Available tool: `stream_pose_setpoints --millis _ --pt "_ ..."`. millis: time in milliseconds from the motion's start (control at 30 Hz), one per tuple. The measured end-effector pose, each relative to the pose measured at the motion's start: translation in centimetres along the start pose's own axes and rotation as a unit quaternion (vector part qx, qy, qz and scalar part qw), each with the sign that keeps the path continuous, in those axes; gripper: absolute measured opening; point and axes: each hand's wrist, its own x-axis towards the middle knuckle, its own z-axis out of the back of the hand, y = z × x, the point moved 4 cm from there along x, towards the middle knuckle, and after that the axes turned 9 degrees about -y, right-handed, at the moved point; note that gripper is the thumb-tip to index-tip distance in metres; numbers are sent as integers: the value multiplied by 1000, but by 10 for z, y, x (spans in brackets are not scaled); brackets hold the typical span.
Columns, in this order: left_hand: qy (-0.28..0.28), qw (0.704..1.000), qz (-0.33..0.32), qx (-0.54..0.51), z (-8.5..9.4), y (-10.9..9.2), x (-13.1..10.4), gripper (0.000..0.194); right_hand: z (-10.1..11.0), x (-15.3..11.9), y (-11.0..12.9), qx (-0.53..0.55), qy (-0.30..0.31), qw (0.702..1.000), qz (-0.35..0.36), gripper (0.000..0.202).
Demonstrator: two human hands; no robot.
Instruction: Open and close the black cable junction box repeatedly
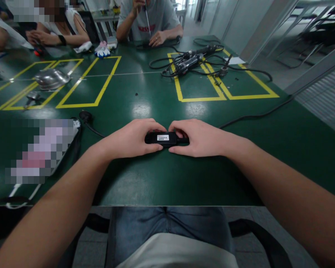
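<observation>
A small black box with a white printed label (163,137) lies in front of me at the table's near side, a cable running out of each end. My left hand (134,138) grips its left end between thumb and fingers. The right end, where the black cable comes out, is held by my right hand (195,137), fingers behind and thumb in front. The two thumb tips are close together below the box. Parts of its ends are hidden by my fingers. A round black plug (86,117) rests left of my left hand on its cable.
A blurred-out phone-like object (68,149) with a white cable lies at the left. Power tools (188,64) with tangled cables sit far right among yellow tape outlines. A shiny metal part (50,79) stands far left. Other people sit across the green table (145,178).
</observation>
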Motion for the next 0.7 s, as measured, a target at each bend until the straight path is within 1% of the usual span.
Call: stream_pose_setpoints --millis 100,167,233,300,400,467,567,700 --pt "2 1000 9 -8 1 0 0 41 0 0 0 4 3 1000 -2 32" --pt "-5 1000 12 -18 4 0 1 38 0 -1 -2 17 -1 1000 -13 39" --pt "-25 999 15 -26 7 2 1 36 1 -2 -4 39 -14 999 -30 48" --pt "-55 998 23 -21 11 6 3 36 1 -3 -6 60 -25 997 -44 53" --pt "-97 994 43 32 13 15 5 38 2 -3 -6 69 -26 997 -40 48" --pt "-106 990 50 77 10 20 6 39 3 -3 -6 68 -22 997 -26 39" --pt "-97 988 53 109 4 26 9 42 4 -1 -6 76 -18 997 -9 30" --pt "-80 990 53 105 0 30 10 44 6 0 -7 81 -12 997 -1 23"
